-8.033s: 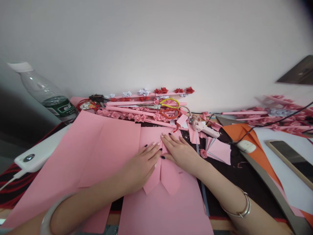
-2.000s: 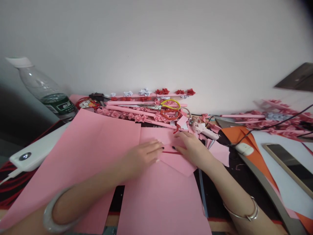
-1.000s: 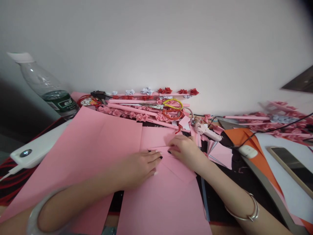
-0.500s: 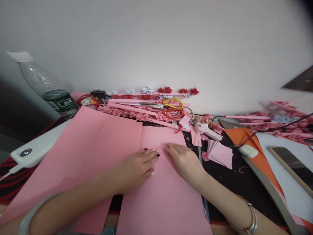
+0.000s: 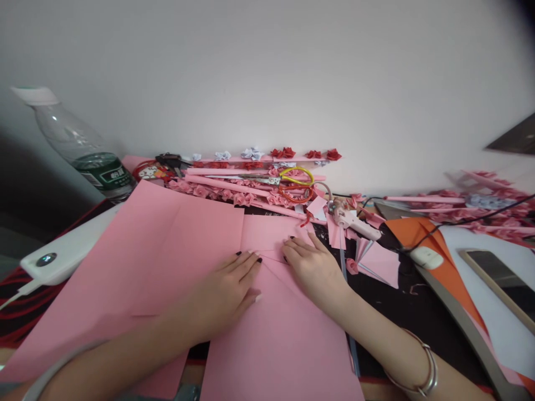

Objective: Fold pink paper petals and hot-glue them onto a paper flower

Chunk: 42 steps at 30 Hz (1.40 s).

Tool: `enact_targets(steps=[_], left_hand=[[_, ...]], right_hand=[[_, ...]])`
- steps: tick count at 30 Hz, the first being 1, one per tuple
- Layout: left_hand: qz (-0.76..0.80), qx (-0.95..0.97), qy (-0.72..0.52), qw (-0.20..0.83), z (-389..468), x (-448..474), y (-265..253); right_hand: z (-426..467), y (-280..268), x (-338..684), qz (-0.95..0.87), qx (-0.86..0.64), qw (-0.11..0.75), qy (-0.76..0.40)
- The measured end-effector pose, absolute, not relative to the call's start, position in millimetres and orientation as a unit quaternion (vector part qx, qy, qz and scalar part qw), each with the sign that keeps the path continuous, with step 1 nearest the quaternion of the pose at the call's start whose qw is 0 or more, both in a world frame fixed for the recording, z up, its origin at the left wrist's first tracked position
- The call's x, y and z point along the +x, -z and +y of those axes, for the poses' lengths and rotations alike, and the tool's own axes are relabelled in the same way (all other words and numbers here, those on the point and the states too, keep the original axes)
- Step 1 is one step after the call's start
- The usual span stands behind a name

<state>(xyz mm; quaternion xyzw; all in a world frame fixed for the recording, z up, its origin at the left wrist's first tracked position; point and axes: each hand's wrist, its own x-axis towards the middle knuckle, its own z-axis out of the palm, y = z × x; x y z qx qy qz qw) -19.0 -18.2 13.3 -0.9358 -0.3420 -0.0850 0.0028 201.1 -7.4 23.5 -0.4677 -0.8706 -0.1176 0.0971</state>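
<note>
A pink paper sheet [image 5: 276, 345] lies in front of me, with a crease or folded edge running across its upper part. My left hand [image 5: 234, 287] rests flat on it, fingers stretched towards the fold. On the right side of the same fold, my right hand [image 5: 313, 270] presses down with its fingers extended and the thumb side hidden. Neither hand grasps anything. Under my left forearm spreads a larger pink sheet [image 5: 175, 250], which reaches to the left edge of the table.
Behind the paper lie scissors [image 5: 288, 181], paper flower stems [image 5: 234, 185] and a glue gun [image 5: 355, 220]. Small paper squares [image 5: 380, 264] sit on the right, near a phone [image 5: 501, 284] and a white mouse [image 5: 426, 257]. A bottle [image 5: 100, 161] and a white power bank [image 5: 67, 245] stand left.
My hands have moved apart: the left slid slightly left, and the right shifted a little, its fingers now spread flatter. More of the crease shows between them.
</note>
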Motion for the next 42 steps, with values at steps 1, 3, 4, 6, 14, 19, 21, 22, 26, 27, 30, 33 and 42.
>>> enact_targets(steps=[1,3,4,6,14,19,21,22,26,27,30,33,42], left_hand=[[-0.343,-0.935,0.090,0.002,-18.6,-18.9,-13.1],[-0.345,-0.933,0.101,-0.003,-19.3,-17.8,-13.3],[-0.344,-0.933,0.105,-0.007,-19.5,-16.9,-13.7],[-0.342,-0.933,0.106,-0.017,-19.6,-14.8,-14.8],[-0.341,-0.936,0.082,-0.016,-19.2,-11.8,-16.8],[-0.341,-0.935,0.091,-0.017,-20.4,-11.8,-16.7],[-0.341,-0.936,0.087,-0.013,-20.7,-11.4,-16.9],[-0.342,-0.936,0.085,-0.010,-20.9,-11.2,-16.8],[-0.348,-0.934,0.077,-0.002,-22.2,-11.2,-15.0],[-0.349,-0.934,0.077,-0.002,-22.6,-11.4,-14.1],[-0.355,-0.931,0.089,-0.004,-24.0,-12.4,-11.0],[-0.363,-0.926,0.103,-0.008,-25.3,-13.1,-9.0],[-0.379,-0.920,0.102,-0.020,-25.5,-14.1,-9.4]], right_hand=[[-7.4,-22.4,200.7,-0.871,-0.466,0.097,0.118],[-7.3,-18.4,199.7,-0.870,-0.465,0.110,0.117],[-7.0,-16.1,199.0,-0.868,-0.466,0.123,0.117],[-5.7,-11.9,197.5,-0.865,-0.465,0.151,0.115],[6.8,-19.3,192.2,-0.855,-0.491,0.164,0.025],[16.1,-22.0,187.9,-0.819,-0.539,0.173,-0.091],[18.1,-23.1,186.2,-0.809,-0.548,0.176,-0.124],[18.3,-24.0,185.2,-0.806,-0.551,0.172,-0.132],[14.7,-27.4,180.9,-0.804,-0.569,0.143,-0.097],[13.1,-27.4,179.9,-0.809,-0.567,0.137,-0.069],[8.0,-24.5,177.7,-0.832,-0.539,0.128,0.030],[4.0,-21.4,176.8,-0.852,-0.502,0.120,0.086],[2.0,-18.5,176.3,-0.852,-0.503,0.109,0.093]])
